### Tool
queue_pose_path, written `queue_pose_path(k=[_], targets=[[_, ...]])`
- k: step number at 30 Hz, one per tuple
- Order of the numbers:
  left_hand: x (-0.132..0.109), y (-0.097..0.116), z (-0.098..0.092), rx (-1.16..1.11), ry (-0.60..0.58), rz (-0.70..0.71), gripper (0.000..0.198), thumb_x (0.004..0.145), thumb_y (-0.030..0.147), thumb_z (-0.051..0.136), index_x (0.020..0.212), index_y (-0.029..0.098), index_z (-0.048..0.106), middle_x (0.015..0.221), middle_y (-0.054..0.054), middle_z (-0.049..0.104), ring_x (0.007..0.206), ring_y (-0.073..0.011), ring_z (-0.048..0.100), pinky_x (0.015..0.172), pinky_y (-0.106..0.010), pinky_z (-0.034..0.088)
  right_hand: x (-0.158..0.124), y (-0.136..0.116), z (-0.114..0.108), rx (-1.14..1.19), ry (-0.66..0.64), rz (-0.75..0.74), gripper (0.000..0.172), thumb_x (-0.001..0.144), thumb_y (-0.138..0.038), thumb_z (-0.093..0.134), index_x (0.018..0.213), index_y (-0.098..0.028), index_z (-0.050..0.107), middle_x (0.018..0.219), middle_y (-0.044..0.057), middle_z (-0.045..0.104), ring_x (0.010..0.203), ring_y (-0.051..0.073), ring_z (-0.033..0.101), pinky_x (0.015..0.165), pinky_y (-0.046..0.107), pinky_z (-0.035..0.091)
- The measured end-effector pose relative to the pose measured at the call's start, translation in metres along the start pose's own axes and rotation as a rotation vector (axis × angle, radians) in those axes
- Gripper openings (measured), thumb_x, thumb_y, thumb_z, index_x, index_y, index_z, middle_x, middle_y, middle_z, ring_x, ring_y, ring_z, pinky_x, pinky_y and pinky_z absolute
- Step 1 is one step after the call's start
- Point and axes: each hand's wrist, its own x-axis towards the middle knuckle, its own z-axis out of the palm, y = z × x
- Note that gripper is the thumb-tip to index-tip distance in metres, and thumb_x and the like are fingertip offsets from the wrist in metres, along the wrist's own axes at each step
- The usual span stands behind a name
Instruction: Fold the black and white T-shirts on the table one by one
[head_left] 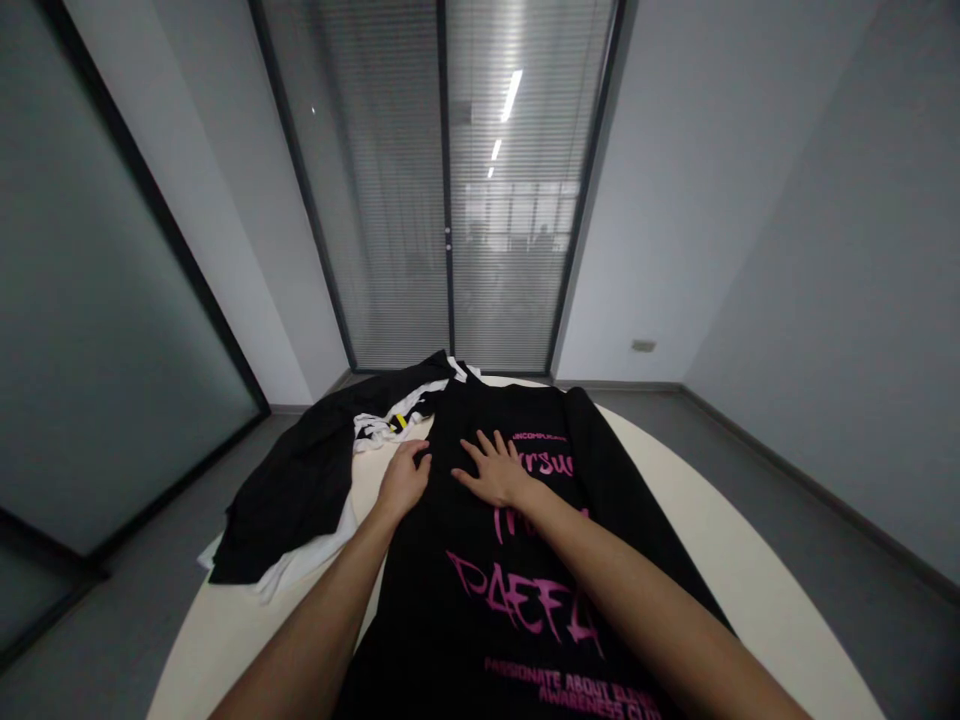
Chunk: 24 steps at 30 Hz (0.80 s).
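Observation:
A black long-sleeved top point(480, 560) with pink lettering lies spread out in front of me, its right-side sleeve point(611, 460) laid down along the body. My right hand point(491, 470) rests flat on the upper chest, fingers spread, partly covering the print. At the top's left edge is my left hand point(405, 480), thumb and forefinger apart with their tips against the fabric. My forearm hides some of the lower lettering.
On the left side of the round cream table point(720, 530) lies a heap of black garments point(300, 480) and white garments point(307, 565), with a yellow-marked patch point(399, 422). Behind stand glass panels with blinds point(375, 200); a grey wall point(750, 200) is at right.

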Motion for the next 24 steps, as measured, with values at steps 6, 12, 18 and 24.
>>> queue_pose_path(k=[6,12,18,24], targets=[[-0.002,-0.003,0.0,-0.049,0.03,0.023,0.026,0.089,0.022,0.058,0.11,0.016,0.071,0.115,-0.012,0.072,0.111,-0.0256,0.067,0.101,-0.043,0.051,-0.011,0.002,-0.002,-0.04,0.053,0.051,0.08,0.095,-0.075,0.026,0.16,-0.028,0.027,0.167,0.011,0.017,0.153,0.039,0.01,0.119,0.059,0.01],[-0.007,-0.005,-0.002,-0.063,0.029,0.088,0.03,0.086,0.016,0.053,0.111,0.018,0.071,0.118,-0.01,0.071,0.115,-0.0249,0.065,0.107,-0.044,0.048,-0.023,0.022,-0.008,-0.044,0.07,0.066,0.08,0.095,-0.072,0.031,0.161,-0.027,0.024,0.164,0.012,0.028,0.152,0.038,0.018,0.119,0.058,0.013],[-0.007,-0.007,-0.001,-0.069,0.04,0.081,0.029,0.089,0.022,0.053,0.111,0.017,0.071,0.119,-0.01,0.071,0.114,-0.0254,0.065,0.105,-0.044,0.049,-0.032,0.034,0.003,-0.012,0.169,0.067,0.077,0.094,-0.073,0.034,0.156,-0.028,0.037,0.166,0.009,0.025,0.152,0.037,0.016,0.12,0.057,0.012],[-0.005,-0.007,0.001,-0.082,0.037,0.066,0.029,0.089,0.028,0.055,0.111,0.018,0.071,0.117,-0.01,0.072,0.112,-0.0254,0.066,0.1,-0.042,0.052,-0.035,0.035,0.005,0.012,0.194,0.054,0.074,0.095,-0.072,0.036,0.155,-0.028,0.04,0.165,0.01,0.027,0.152,0.036,0.018,0.12,0.055,0.013]])
